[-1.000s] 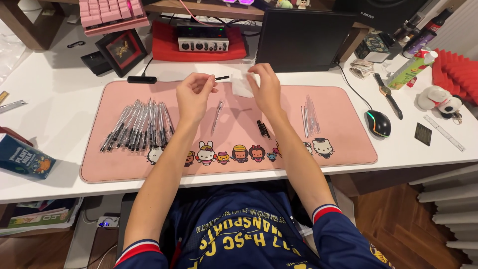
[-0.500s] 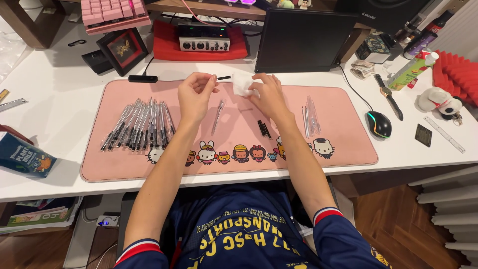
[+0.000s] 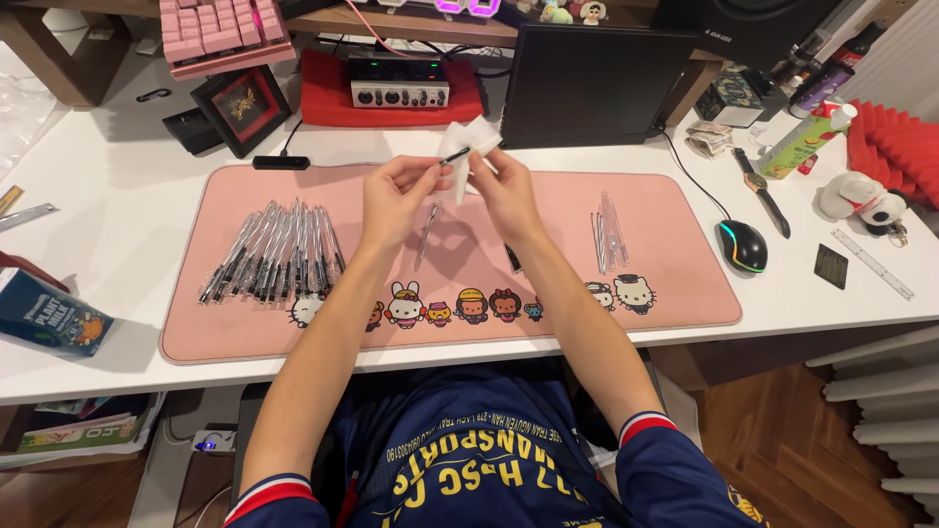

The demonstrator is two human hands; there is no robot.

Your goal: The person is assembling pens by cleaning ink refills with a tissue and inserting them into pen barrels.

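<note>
Pinching a small dark pen part (image 3: 455, 154) at upper centre of the frame, the left hand (image 3: 396, 196) meets the right hand (image 3: 499, 191), closed on a white tissue (image 3: 469, 142), above the pink desk mat (image 3: 196, 323)

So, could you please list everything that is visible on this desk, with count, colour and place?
desk mat: one, pink, centre of white desk
pens: many, clear and black, mat's left part
clear tubes: a few, mat's right part
mouse: one, black, right of mat
monitor: one, black, behind mat
keyboard: one, pink, top left
framed picture: one, black, back left
carton: one, blue, left edge
left hand: holds a small black part
right hand: holds white tissue
</note>
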